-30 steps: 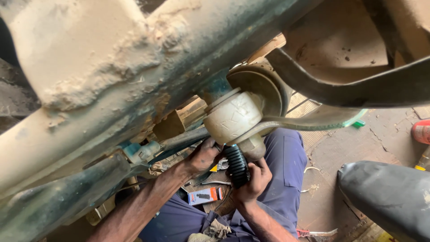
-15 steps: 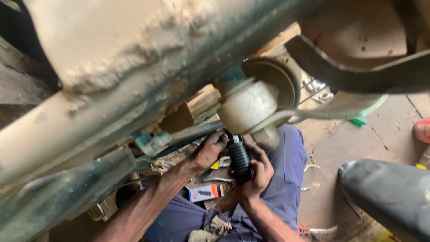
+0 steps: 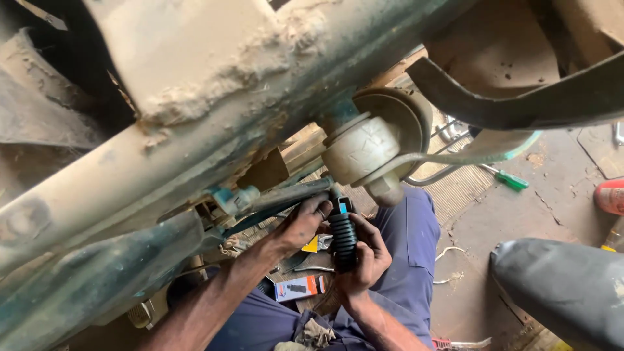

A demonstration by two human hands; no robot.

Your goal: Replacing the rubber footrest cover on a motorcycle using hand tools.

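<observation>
The right hand [image 3: 364,257] grips the ribbed black rubber boot [image 3: 342,239] just below the muddy joint [image 3: 364,153] – the left hand [image 3: 300,224], curled on its top, could let it slip.

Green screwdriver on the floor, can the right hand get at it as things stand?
Probably not right away: the right hand grips the black ribbed boot, and the screwdriver lies farther off, beyond the pale bushing.

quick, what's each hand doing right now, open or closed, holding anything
Left hand: fingers curled at the top of the black ribbed rubber boot.
Right hand: closed around that boot's lower part.
</observation>
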